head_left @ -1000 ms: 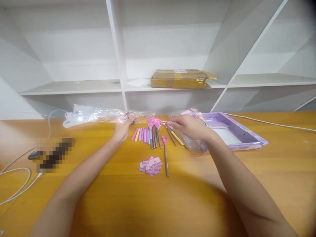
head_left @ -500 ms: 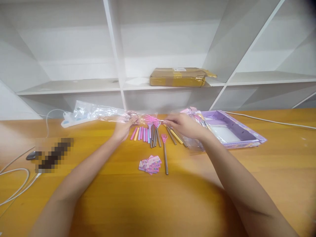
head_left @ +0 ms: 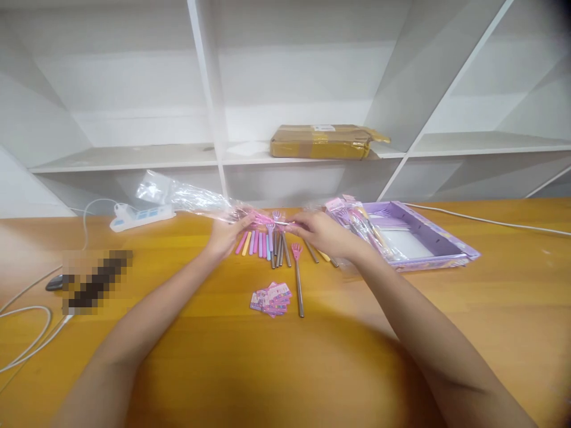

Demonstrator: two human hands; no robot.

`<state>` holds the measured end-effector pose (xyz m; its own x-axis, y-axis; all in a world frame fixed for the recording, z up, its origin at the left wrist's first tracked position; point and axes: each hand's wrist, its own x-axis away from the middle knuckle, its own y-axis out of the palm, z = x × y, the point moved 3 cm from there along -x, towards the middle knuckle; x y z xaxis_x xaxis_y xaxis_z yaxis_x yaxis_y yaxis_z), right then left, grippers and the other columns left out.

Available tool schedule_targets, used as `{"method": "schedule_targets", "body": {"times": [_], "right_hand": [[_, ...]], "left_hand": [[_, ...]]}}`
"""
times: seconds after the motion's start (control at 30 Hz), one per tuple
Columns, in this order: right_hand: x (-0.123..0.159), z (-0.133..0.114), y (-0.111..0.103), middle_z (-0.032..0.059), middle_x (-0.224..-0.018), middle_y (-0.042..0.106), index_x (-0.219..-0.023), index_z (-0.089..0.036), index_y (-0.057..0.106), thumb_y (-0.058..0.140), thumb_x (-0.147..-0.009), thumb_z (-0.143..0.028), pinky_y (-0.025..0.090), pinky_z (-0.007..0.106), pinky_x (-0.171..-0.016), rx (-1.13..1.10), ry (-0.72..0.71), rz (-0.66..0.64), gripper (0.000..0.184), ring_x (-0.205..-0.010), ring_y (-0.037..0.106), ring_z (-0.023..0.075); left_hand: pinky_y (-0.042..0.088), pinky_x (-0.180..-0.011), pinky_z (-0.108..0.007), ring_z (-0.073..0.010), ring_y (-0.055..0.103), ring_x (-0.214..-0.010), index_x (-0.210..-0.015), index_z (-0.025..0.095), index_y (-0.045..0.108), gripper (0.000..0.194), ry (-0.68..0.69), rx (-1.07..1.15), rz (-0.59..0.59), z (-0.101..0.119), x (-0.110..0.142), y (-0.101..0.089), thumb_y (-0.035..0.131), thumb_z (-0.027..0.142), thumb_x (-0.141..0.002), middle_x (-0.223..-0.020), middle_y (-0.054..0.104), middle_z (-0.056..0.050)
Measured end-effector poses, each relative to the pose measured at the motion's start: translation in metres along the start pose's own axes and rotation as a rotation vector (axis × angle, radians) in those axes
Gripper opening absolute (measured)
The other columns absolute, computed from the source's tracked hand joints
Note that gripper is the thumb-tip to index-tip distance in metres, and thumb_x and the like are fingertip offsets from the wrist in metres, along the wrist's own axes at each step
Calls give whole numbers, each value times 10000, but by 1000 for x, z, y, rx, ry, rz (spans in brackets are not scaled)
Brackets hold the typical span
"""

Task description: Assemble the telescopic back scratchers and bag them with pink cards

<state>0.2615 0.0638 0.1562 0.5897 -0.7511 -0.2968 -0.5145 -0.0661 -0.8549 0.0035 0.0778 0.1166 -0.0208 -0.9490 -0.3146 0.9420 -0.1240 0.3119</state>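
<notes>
A clear plastic bag is pinched in my left hand, its long end stretching up to the left. My right hand grips the metal rod of a back scratcher with a pink claw head. That head is at the bag's near end by my left fingers; how far inside it lies I cannot tell. Beneath my hands are coloured handles in a row and several metal-rod scratchers. Nearer me lie one pink-headed scratcher and a pile of pink printed cards.
Bagged scratchers lean over a purple box on the right. Behind the table, a taped cardboard parcel rests on a white shelf. A power strip, cables and a dark mouse are at the left.
My right hand has moved left with the scratcher, bringing its pink head to my left fingers. The bag's far end has lifted slightly, uncovering the power strip.
</notes>
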Motion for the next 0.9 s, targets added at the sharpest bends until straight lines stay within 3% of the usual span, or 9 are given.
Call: {"method": "schedule_targets", "body": {"times": [0.2,0.4,0.53,0.67,0.8,0.9], "right_hand": [[9,18,-19,42,-822,699,-835,-217,624,417,-1121,-533,375,321,-707,83,108,-116,474,-736,579,199],[6,16,-22,63,-882,742,-896,-201,703,458,-1104,-514,385,326,-735,38,70,-38,449,-774,603,207],[1,3,-8,66,-899,761,-935,-200,756,460,-1128,-516,394,323,-745,-20,14,0,474,-777,615,200],[-2,-10,7,51,-872,753,-1008,-201,795,473,-1143,-531,378,318,-728,-49,-28,5,480,-744,590,180],[-1,-10,8,30,-879,737,-1076,-195,767,546,-1113,-477,391,303,-704,-132,-26,-45,360,-737,586,168],[1,-5,1,31,-879,724,-972,-199,732,511,-1104,-386,411,299,-714,-143,-43,-52,319,-754,589,170]], "left_hand": [[657,-809,-276,-147,773,-801,-967,124,815,479,98,74,177,14,-7,-17,1065,376,-645,-871,812,-43],[657,-810,-279,-165,786,-813,-832,109,813,500,32,46,148,0,-1,-5,1089,415,-548,-868,825,-67],[658,-764,-299,-159,761,-729,-791,127,797,528,-3,43,123,-8,4,3,1095,457,-507,-790,800,-39],[643,-708,-286,-150,742,-681,-819,117,813,519,-49,12,41,-10,5,6,1080,474,-555,-758,787,-43],[625,-709,-243,-132,742,-719,-823,119,815,479,8,37,98,-4,2,0,1078,437,-579,-793,796,-37],[621,-695,-234,-133,745,-732,-829,121,810,461,26,52,128,1,0,-4,1071,426,-602,-811,802,-41]]}}
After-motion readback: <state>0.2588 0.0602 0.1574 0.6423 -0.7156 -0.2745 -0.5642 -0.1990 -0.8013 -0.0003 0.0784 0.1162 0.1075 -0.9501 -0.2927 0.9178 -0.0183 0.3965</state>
